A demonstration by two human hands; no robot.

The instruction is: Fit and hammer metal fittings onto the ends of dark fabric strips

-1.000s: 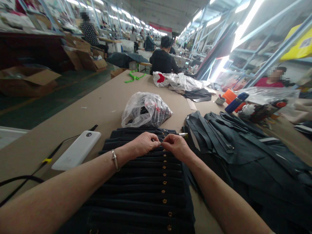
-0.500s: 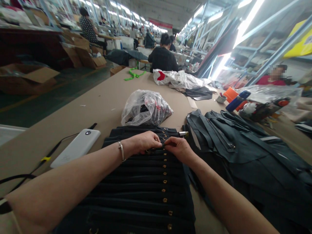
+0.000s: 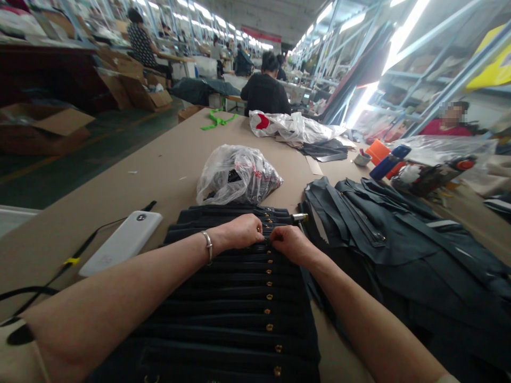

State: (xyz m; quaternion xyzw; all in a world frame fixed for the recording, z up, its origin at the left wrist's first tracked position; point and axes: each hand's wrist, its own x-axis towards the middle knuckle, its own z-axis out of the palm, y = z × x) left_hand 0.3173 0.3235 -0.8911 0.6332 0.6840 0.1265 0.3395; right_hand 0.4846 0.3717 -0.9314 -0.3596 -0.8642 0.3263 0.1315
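Observation:
My left hand, with a silver bracelet at the wrist, is closed in a pinch over a stack of overlapping dark fabric pieces. My right hand is closed too, its thumb and forefinger just right of the left fingertips. What is between the fingers is too small and hidden to make out. A column of small gold metal fittings runs down the stack, below and above my hands. By my right knuckles a tool with a shiny metal end lies at the stack's edge.
Beyond the stack sits a clear plastic bag with dark contents. A white power bank with a cable lies left. Dark garment pieces are heaped right, near a blue object and a small cup. A co-worker sits ahead.
My left hand has turned slightly, its fingers curling in more. My right fingers are also more bent. Both hands stay at the same spot on the stack; the view has shifted slightly.

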